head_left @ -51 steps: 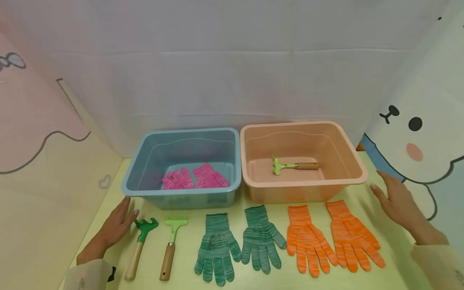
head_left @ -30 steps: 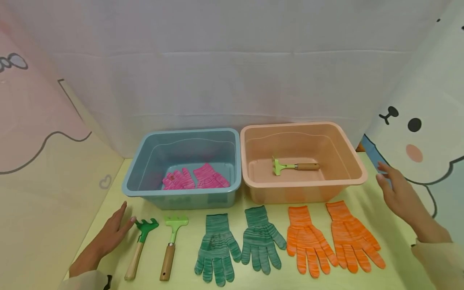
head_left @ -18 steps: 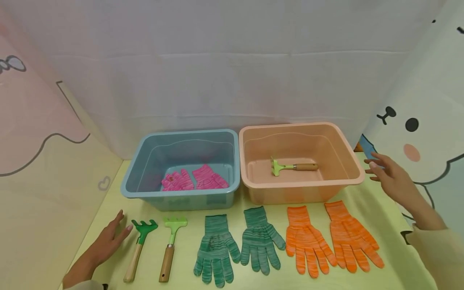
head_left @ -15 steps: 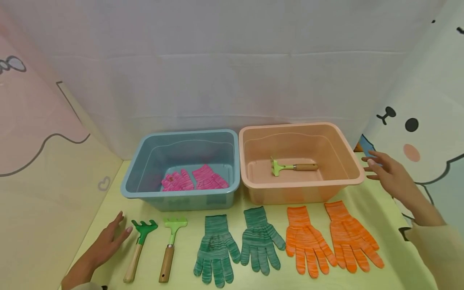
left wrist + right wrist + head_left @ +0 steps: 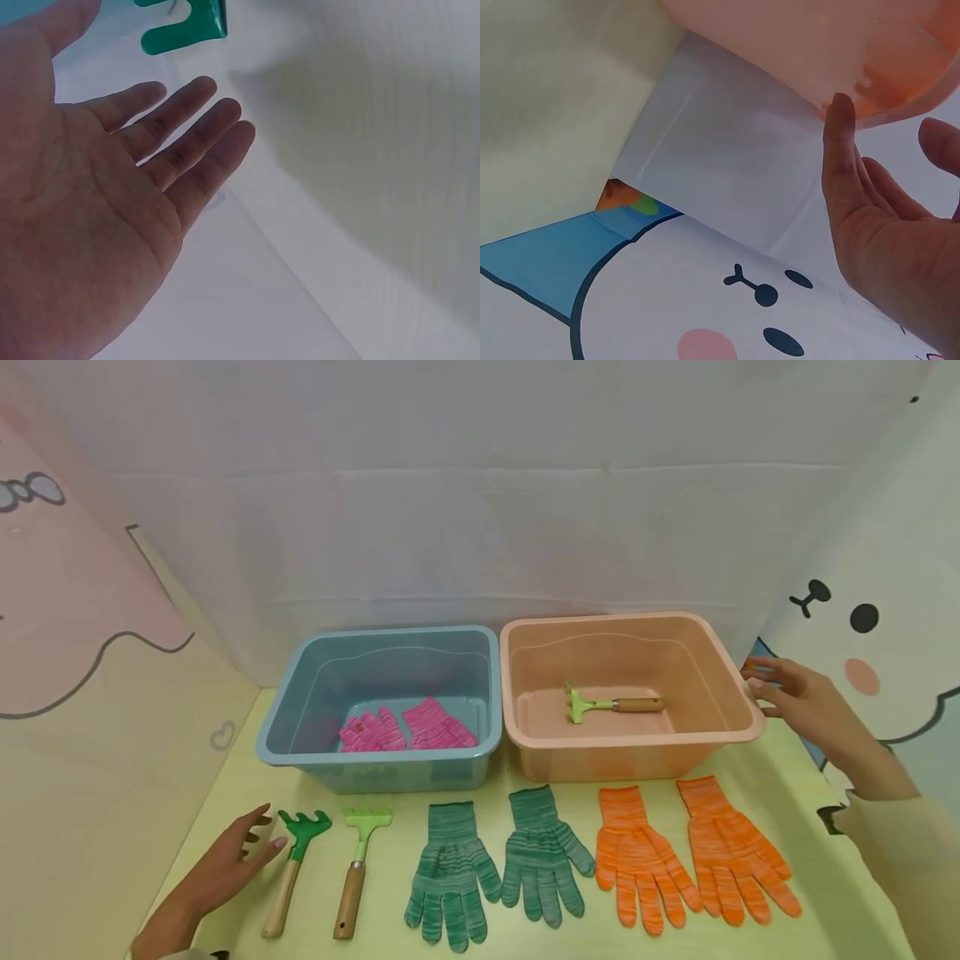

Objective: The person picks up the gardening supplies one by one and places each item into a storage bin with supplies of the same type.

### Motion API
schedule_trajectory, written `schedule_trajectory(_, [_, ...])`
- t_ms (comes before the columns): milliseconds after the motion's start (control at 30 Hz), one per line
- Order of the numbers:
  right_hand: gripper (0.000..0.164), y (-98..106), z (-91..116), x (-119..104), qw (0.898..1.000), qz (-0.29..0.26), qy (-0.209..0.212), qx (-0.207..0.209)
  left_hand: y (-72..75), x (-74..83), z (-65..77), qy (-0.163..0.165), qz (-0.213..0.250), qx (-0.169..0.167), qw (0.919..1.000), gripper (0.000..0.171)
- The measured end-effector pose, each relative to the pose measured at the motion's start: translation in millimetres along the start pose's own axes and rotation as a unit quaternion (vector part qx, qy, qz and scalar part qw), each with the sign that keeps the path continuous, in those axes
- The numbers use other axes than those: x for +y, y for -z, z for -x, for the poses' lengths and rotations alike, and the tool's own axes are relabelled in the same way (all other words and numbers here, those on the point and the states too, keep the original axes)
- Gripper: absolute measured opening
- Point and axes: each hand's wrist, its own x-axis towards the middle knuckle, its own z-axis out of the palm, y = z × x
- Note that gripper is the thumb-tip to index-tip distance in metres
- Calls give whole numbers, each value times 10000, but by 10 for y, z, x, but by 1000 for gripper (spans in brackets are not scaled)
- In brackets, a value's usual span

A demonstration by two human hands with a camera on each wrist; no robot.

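Note:
My left hand [image 5: 225,866] is beside a dark green hand rake [image 5: 303,831] with a wooden handle; its fingers are relaxed and hold nothing. The left wrist view shows the palm [image 5: 97,202] facing the camera, with the green tines [image 5: 184,30] beyond it. At the right, my right hand [image 5: 813,710] has its fingertips at the right rim of the peach tub [image 5: 626,742], fingers spread and nothing gripped. Inside that tub lies a light green hand rake [image 5: 600,704]. A second light green rake [image 5: 356,877] rests on the table near the left hand.
The blue tub [image 5: 375,758] stands against the peach one and holds pink gloves [image 5: 435,727]. A green pair of gloves [image 5: 453,877] and an orange pair [image 5: 645,860] lie along the front. White cloth [image 5: 465,527] hangs behind; printed curtains flank both sides.
My right hand has moved left and up from the table's right side to the peach tub's rim. The left hand has drawn back from near the blue tub, its fingers bending a little.

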Motion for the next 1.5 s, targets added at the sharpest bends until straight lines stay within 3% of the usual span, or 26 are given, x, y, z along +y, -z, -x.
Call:
schedule_trajectory(267, [68, 33, -50, -29, 9993, 9, -343, -158, -9, 138, -25, 388, 432, -330, 9978, 62])
schedule_trajectory(500, [68, 94, -84, -55, 9980, 36, -488, -409, -54, 159, -5, 381, 569, -348, 9970, 49])
schedule_trajectory(667, [69, 110, -105, -97, 9959, 198, -636, -617, -83, 166, -7, 488, 881, -567, 9933, 46])
schedule_trajectory(867, [69, 129, -129, -128, 9936, 32, -712, -881, -121, 161, 5, 410, 1203, -863, 9881, 42])
schedule_trajectory(1100, [69, 128, -149, -155, 9920, 58, -737, -1025, -144, 165, 15, 370, 1195, -1065, 9864, 38])
schedule_trajectory(1500, [67, 147, -204, -153, 9893, -68, -867, -1171, -192, 235, 12, 1103, 1090, -966, 9832, 42])
